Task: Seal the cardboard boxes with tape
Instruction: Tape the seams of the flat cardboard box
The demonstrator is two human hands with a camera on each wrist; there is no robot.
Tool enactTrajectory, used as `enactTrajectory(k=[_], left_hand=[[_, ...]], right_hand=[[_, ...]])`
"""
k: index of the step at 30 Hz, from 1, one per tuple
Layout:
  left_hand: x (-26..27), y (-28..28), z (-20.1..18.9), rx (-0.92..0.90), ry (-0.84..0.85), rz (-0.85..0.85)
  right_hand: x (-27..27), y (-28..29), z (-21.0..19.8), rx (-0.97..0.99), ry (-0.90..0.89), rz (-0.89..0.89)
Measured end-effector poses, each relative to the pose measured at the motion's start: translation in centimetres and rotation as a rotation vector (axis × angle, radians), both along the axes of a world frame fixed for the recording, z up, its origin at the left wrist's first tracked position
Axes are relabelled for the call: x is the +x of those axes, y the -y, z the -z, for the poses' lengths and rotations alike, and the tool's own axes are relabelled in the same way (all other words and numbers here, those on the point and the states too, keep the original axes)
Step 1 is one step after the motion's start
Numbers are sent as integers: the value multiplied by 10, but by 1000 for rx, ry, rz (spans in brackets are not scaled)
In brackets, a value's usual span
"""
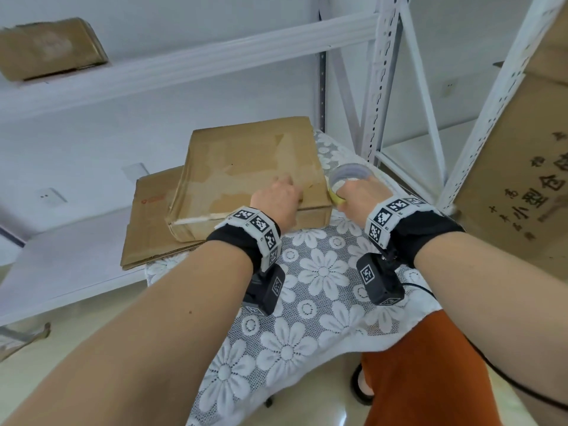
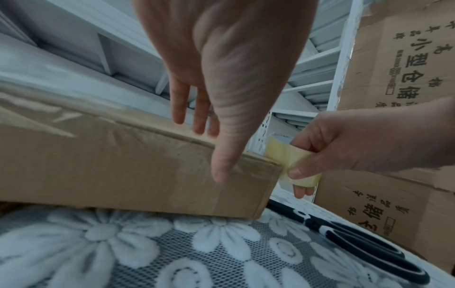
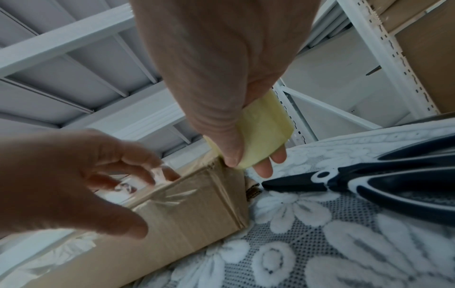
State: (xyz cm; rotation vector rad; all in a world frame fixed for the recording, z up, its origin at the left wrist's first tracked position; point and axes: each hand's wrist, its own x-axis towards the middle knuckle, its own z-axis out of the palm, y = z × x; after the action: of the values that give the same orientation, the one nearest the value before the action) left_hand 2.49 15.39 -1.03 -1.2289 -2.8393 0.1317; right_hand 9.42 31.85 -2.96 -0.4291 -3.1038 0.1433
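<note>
Gripping the tape roll [image 1: 344,182] in my right hand [image 1: 358,195], I hold it against the cardboard box [image 1: 246,167] corner. My left hand [image 1: 276,199] rests on the box, fingers relaxed.

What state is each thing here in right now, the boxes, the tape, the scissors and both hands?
Top box: closed, lying on a flattened box.
Flattened box: flat, underneath.
Tape roll: gripped at the top box's corner.
Scissors: closed, lying untouched on the cloth.
Left hand: fingers straight, on the top box.
Right hand: gripping the tape roll.
</note>
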Motion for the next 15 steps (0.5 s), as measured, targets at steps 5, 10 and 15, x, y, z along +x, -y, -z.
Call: enactTrajectory(k=[5,10,15], left_hand=[[6,-17,7,-12,56,15],[3,-31,16,-12,-17,28],[-6,-27,24,25,-48,85]], right_hand=[[-5,-4,15,95,32,-58],[1,-1,12,172,21,-113],[2,2,9,242,2,-117]])
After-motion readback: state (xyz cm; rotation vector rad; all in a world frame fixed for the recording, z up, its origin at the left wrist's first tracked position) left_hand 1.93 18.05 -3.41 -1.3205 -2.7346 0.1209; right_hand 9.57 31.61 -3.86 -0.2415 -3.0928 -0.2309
